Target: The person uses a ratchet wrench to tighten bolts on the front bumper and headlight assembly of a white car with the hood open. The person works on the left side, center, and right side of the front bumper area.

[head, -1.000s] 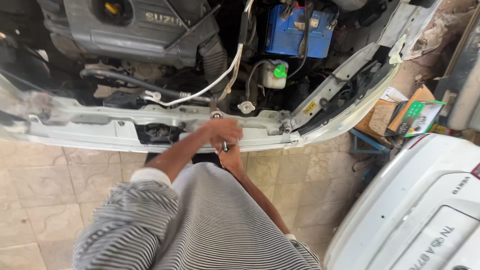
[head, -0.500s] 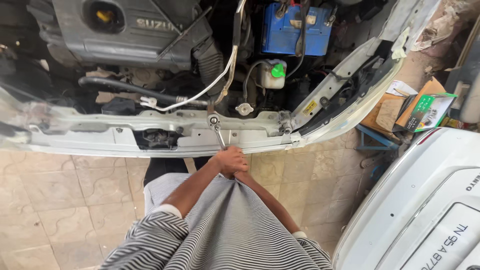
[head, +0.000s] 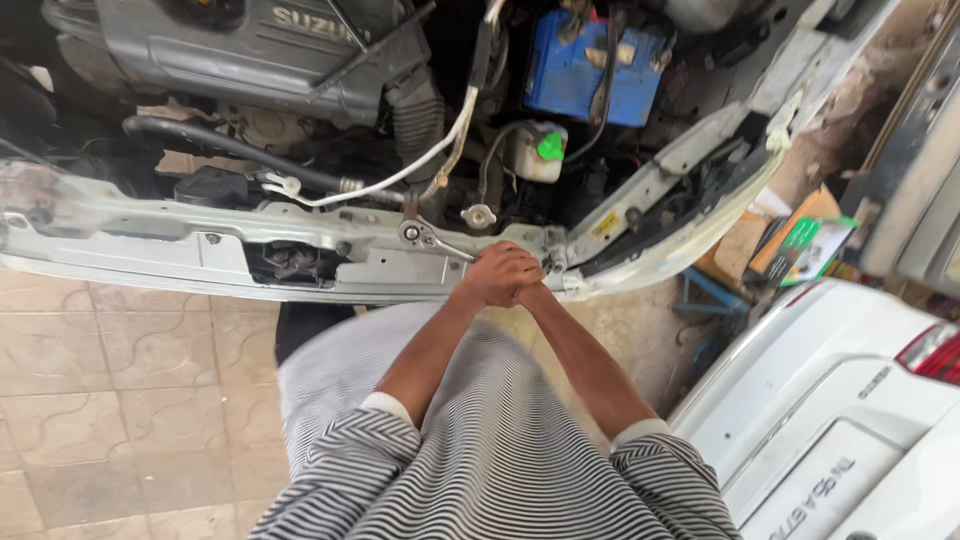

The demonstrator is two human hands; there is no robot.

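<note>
Near the middle of the frame both hands are clasped together around the grip end of a ratchet wrench, the left hand wrapped over the handle and the right hand pressed in behind it, so the fingers are closed tight on the tool with no gap showing. The wrench's long axis runs from the hands up and to the left: its round chrome head lies to the upper left of the knuckles, seated on a fastener in the white radiator support panel. The left hand is the nearer of the two to the head. The tool looks like polished steel, slim and hard; the panel is painted sheet metal, scuffed and pierced with holes. Above it, in the upper part of the frame, lie a ribbed grey engine cover, a black rubber hose, a blue battery and a translucent reservoir with a green cap. Striped sleeves fill the bottom centre, and pale floor tiles lie at lower left.
</note>
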